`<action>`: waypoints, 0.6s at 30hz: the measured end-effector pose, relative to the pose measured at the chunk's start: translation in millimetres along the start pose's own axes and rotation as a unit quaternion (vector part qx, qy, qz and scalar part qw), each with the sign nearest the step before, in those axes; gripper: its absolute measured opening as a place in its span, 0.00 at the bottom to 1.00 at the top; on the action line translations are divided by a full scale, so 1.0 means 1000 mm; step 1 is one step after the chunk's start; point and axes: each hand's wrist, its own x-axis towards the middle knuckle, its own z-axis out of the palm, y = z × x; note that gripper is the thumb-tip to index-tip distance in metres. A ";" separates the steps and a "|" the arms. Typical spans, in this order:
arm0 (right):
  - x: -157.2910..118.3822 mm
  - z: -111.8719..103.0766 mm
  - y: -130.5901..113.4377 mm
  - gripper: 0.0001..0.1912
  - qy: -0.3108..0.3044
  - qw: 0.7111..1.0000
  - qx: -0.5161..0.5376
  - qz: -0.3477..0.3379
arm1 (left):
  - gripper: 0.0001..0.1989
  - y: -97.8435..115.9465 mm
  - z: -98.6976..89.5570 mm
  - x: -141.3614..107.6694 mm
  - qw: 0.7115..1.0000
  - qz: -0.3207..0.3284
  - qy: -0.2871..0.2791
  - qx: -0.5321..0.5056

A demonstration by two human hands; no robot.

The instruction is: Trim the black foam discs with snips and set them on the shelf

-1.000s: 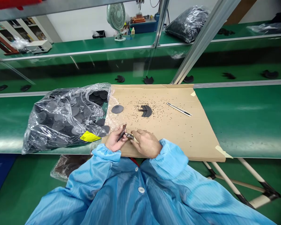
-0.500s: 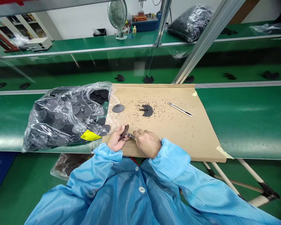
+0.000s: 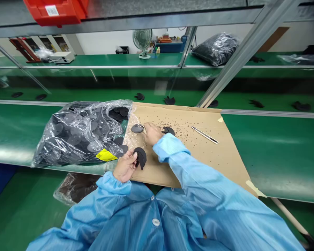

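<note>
My left hand (image 3: 125, 166) pinches a black curved pad (image 3: 140, 157) above the near left part of the cardboard, its edge notched and rounded. Farther up the board, my right hand (image 3: 152, 134) is closed with its fingertips at a dark oval pad (image 3: 137, 128). A small metal tool (image 3: 144, 129) seems to show at those fingers, though most of it is hidden. Just past the right hand and forearm lies another black cut pad (image 3: 169, 130), partly covered. Small black specks are scattered around it on the cardboard sheet (image 3: 209, 157).
A clear plastic bag (image 3: 78, 136) full of dark oval pads lies left of the cardboard. A slim knife (image 3: 205, 135) rests on the board's right side. Black pads sit along the green belt (image 3: 107, 91) behind. A metal post (image 3: 232, 59) slants up at the right.
My right hand has moved away from my left hand, up to the oval pad. The left hand has turned its black pad to show the flat side. The camera view has tilted upward.
</note>
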 end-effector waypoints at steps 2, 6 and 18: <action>0.023 0.008 -0.007 0.18 -0.014 0.999 -0.019 -0.032 | 0.23 0.001 -0.002 -0.008 1.000 -0.005 -0.004 0.021; 0.051 0.019 -0.014 0.16 -0.064 0.996 -0.031 -0.046 | 0.19 0.004 -0.008 -0.019 1.000 0.001 0.008 0.029; -0.036 0.005 0.010 0.18 0.156 0.793 0.575 0.124 | 0.18 0.017 0.011 0.004 0.993 0.092 0.064 0.030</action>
